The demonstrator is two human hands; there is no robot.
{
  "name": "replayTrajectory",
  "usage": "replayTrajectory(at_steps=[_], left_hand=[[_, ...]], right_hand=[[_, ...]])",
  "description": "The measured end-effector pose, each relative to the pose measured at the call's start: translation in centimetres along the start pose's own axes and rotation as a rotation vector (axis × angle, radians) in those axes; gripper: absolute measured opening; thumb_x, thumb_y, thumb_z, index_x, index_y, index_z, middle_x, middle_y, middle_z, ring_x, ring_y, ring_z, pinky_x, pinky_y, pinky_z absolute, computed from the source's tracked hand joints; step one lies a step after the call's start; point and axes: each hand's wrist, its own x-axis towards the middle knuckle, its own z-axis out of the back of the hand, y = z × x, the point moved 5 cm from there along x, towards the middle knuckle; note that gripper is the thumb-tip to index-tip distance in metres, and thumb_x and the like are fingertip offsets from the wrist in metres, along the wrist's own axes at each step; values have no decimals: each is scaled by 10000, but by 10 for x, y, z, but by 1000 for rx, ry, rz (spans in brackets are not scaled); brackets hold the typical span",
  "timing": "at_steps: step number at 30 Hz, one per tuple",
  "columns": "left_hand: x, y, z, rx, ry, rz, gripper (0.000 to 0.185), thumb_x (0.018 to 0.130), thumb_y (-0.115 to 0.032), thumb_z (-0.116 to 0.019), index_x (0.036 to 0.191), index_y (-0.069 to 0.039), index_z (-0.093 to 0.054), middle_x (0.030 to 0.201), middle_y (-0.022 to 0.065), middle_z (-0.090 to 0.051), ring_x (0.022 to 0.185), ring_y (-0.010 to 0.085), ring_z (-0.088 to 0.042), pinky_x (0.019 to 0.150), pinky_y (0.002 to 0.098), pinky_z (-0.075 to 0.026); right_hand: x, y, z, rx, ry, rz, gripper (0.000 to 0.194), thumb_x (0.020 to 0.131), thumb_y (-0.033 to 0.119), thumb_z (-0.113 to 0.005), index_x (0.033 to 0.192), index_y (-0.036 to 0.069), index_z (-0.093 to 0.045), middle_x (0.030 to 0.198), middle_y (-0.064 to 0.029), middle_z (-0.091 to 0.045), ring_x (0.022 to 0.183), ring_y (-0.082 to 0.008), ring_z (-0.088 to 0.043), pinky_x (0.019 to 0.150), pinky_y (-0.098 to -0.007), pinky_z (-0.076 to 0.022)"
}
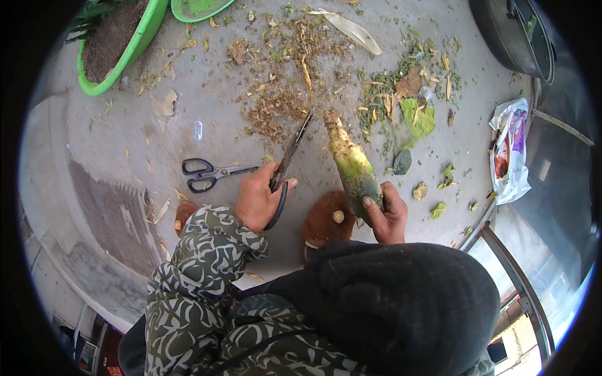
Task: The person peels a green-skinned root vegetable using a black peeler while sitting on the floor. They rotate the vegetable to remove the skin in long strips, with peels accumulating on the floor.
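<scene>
My left hand (261,195) grips a pair of dark-handled scissors (292,148), whose dirty blades point up and to the right. In my right hand (389,214) is a thick plant stem or root (352,164), dark green at the held end, pale yellow-green and brown towards its tip. The tip lies a little right of the scissors' blades, apart from them. A second pair of scissors (211,174) with dark looped handles rests on the concrete floor, left of my left hand. Brown crumbs (277,113) of soil or plant matter lie beyond the blades.
A green planter (136,58) with soil stands at the upper left, a green dish (200,11) beside it. At the upper right is a metal pot (501,40). A printed plastic bag (510,150), leaf scraps (418,117) and corrugated cardboard (113,211) lie around my brown shoes (324,221).
</scene>
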Motion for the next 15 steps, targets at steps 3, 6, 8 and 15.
replayTrajectory(at_steps=[3, 6, 8, 15], left_hand=[[-3, 9, -3, 110, -14, 96, 415, 863, -149, -744, 1182, 55, -574, 831, 78, -664, 698, 149, -579, 644, 304, -488], [-4, 9, -3, 112, -41, 67, 439, 868, -117, -716, 1231, 63, -548, 915, 104, -668, 795, 167, -618, 704, 310, -508], [-4, 6, -5, -24, -40, 10, 438, 898, -69, -658, 1289, 63, -512, 958, 107, -656, 866, 175, -637, 742, 308, -521], [-1, 24, -42, -490, -108, 208, 312, 941, 51, -512, 1248, 85, -474, 991, 94, -642, 843, 153, -646, 680, 279, -539]], right_hand=[[-6, 0, 3, 11, -16, -23, 151, 878, 71, -697, 933, -19, -589, 803, -56, -517, 697, -134, -502, 610, -283, -413], [-11, 4, 5, 108, -30, -80, 164, 891, 85, -696, 958, -18, -588, 811, -41, -527, 712, -121, -512, 621, -282, -424], [-12, 4, 4, 187, -46, -140, 165, 910, 93, -686, 982, -16, -585, 841, -25, -550, 754, -105, -526, 662, -269, -440], [-6, -9, -1, 415, -164, -261, 258, 956, 104, -646, 1171, -26, -583, 1031, -37, -650, 963, -93, -571, 863, -244, -448]])
